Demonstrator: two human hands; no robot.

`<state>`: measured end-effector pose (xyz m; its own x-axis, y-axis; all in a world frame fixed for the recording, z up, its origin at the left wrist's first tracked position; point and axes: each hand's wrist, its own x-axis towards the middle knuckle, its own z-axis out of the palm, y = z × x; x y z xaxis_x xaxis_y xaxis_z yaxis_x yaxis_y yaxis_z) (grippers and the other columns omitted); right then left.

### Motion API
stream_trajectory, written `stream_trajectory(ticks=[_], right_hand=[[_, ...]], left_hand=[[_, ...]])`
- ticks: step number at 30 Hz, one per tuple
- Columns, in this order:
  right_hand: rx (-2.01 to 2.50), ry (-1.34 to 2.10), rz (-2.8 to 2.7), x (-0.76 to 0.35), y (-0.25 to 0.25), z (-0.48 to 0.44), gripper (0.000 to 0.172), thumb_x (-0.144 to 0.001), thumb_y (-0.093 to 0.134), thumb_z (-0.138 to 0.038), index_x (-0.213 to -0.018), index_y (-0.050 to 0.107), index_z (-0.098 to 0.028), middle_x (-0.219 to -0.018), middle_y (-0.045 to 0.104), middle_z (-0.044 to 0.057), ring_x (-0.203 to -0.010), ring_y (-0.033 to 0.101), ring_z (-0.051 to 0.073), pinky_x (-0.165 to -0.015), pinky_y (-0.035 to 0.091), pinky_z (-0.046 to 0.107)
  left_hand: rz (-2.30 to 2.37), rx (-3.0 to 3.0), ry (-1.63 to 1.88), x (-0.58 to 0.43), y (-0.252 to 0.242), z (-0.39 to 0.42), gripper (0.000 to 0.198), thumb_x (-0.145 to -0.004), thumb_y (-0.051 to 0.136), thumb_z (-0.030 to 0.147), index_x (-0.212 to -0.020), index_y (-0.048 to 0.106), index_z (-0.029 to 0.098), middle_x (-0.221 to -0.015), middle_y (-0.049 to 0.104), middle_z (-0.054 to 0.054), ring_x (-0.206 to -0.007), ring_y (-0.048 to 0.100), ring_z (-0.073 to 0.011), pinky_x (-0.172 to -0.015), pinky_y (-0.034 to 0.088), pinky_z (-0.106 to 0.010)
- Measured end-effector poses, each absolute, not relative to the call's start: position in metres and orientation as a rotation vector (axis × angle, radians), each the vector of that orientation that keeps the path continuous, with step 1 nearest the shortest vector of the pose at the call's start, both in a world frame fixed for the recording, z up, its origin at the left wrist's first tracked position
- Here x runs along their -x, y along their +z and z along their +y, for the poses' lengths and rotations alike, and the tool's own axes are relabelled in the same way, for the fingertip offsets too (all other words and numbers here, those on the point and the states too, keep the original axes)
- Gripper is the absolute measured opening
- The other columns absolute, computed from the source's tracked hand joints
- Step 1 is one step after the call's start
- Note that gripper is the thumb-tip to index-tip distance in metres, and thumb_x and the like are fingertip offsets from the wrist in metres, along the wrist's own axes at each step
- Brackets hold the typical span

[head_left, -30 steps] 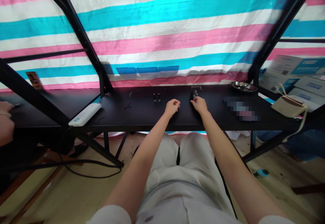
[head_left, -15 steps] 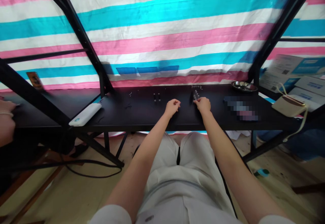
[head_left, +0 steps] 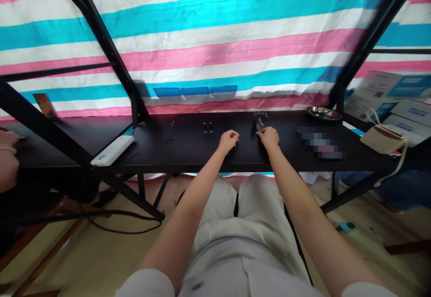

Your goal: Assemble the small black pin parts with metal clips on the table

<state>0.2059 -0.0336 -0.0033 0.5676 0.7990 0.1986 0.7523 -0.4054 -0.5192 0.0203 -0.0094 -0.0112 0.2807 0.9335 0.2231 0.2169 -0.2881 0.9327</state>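
Note:
My left hand point(head_left: 229, 141) is over the black table point(head_left: 161, 153), fingers curled in and closed; whatever they may hold is too small to see. My right hand point(head_left: 269, 137) is to its right, thumb and fingertips pinched together at the near end of a cluster of small grey pieces point(head_left: 259, 125). Whether one of those pieces is between the fingertips is hidden. A row of tiny light pieces point(head_left: 260, 114) lies just behind the cluster. Two small dark pieces with pale ends point(head_left: 208, 128) lie side by side to the left of my left hand.
A white power-bank-like block point(head_left: 113, 150) lies at the table's left. On the right are a round metal dish point(head_left: 323, 113), a blurred-out item point(head_left: 319, 143) and a beige bag point(head_left: 383, 139). Black frame posts point(head_left: 117, 63) flank the table. Another person's hand point(head_left: 7, 153) shows at far left.
Both hands keep nearly the same place and pose. The view has shifted very slightly; no piece has visibly been moved.

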Motion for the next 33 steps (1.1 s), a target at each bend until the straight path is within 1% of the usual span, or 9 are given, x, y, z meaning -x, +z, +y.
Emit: stream_trajectory(ticks=[7,10,12,15,20,23,24,28,33], right_hand=[[2.213,0.139,-1.242,-0.206,-0.006,-0.036,0.027,-0.075,0.065,-0.037,-0.092,0.07,-0.017,-0.094,0.068,0.014,-0.09,0.063,0.026,-0.076,0.046,0.034],[2.154,0.13,-1.216,-0.207,-0.01,-0.038,0.036,-0.077,0.062,-0.038,-0.103,0.064,-0.015,-0.098,0.066,0.015,-0.092,0.062,0.027,-0.078,0.045,0.034],[2.091,0.129,-1.188,-0.208,-0.011,-0.04,0.041,-0.078,0.058,-0.039,-0.11,0.058,-0.014,-0.096,0.066,0.015,-0.092,0.061,0.026,-0.078,0.044,0.034],[2.009,0.136,-1.155,-0.207,-0.01,-0.041,0.04,-0.077,0.055,-0.033,-0.113,0.052,-0.015,-0.092,0.065,0.011,-0.088,0.06,0.025,-0.077,0.043,0.034],[1.918,0.072,-1.082,-0.203,-0.006,-0.045,0.029,-0.073,0.052,-0.03,-0.101,0.048,-0.02,-0.083,0.061,0.006,-0.074,0.056,0.021,-0.071,0.04,0.032],[1.886,-0.013,-1.062,-0.201,-0.005,-0.047,0.015,-0.076,0.048,-0.032,-0.085,0.05,-0.021,-0.072,0.058,0.003,-0.066,0.052,0.019,-0.067,0.037,0.03],[1.882,-0.047,-1.062,-0.2,-0.005,-0.047,0.013,-0.077,0.045,-0.033,-0.079,0.05,-0.021,-0.069,0.057,0.002,-0.065,0.051,0.019,-0.066,0.036,0.029],[1.866,-0.155,-1.164,-0.198,-0.006,-0.048,0.023,-0.082,0.041,-0.034,-0.065,0.05,-0.022,-0.062,0.055,0.003,-0.062,0.05,0.017,-0.062,0.032,0.027],[1.897,-0.22,-1.295,-0.195,-0.007,-0.047,0.025,-0.083,0.042,-0.032,-0.064,0.053,-0.021,-0.062,0.058,0.004,-0.062,0.051,0.017,-0.06,0.03,0.026]], left_hand=[[1.046,-1.72,1.072,-0.02,-0.012,-0.009,0.009,-0.078,0.052,0.017,-0.074,0.059,0.014,-0.062,0.058,0.002,-0.04,0.046,-0.0039,-0.044,0.038,-0.018],[1.047,-1.723,1.074,-0.02,-0.011,-0.01,0.009,-0.078,0.053,0.018,-0.072,0.059,0.014,-0.061,0.059,0.002,-0.041,0.046,-0.0045,-0.044,0.038,-0.018],[1.049,-1.725,1.071,-0.019,-0.011,-0.011,0.009,-0.078,0.053,0.018,-0.073,0.059,0.014,-0.062,0.059,0.002,-0.042,0.046,-0.0047,-0.044,0.038,-0.018],[1.055,-1.731,1.066,-0.019,-0.01,-0.011,0.009,-0.078,0.053,0.018,-0.073,0.059,0.014,-0.062,0.059,0.002,-0.042,0.046,-0.0047,-0.045,0.038,-0.018],[1.065,-1.759,1.056,-0.019,-0.009,-0.012,0.008,-0.077,0.053,0.018,-0.073,0.059,0.015,-0.062,0.059,0.002,-0.042,0.047,-0.0045,-0.045,0.038,-0.017],[1.077,-1.775,1.05,-0.019,-0.008,-0.014,0.009,-0.078,0.053,0.019,-0.073,0.06,0.015,-0.062,0.059,0.002,-0.042,0.047,-0.0047,-0.046,0.039,-0.018],[1.078,-1.782,1.046,-0.019,-0.008,-0.015,0.009,-0.078,0.053,0.019,-0.074,0.06,0.015,-0.062,0.06,0.002,-0.043,0.047,-0.0049,-0.047,0.039,-0.018],[1.099,-1.871,1.017,-0.018,-0.009,-0.014,0.011,-0.079,0.052,0.02,-0.076,0.062,0.015,-0.064,0.061,0.001,-0.047,0.051,-0.0067,-0.053,0.041,-0.019],[1.16,-2.146,0.955,-0.02,-0.013,-0.01,0.012,-0.078,0.054,0.021,-0.077,0.065,0.018,-0.068,0.065,-0.001,-0.063,0.057,-0.012,-0.066,0.044,-0.023]])
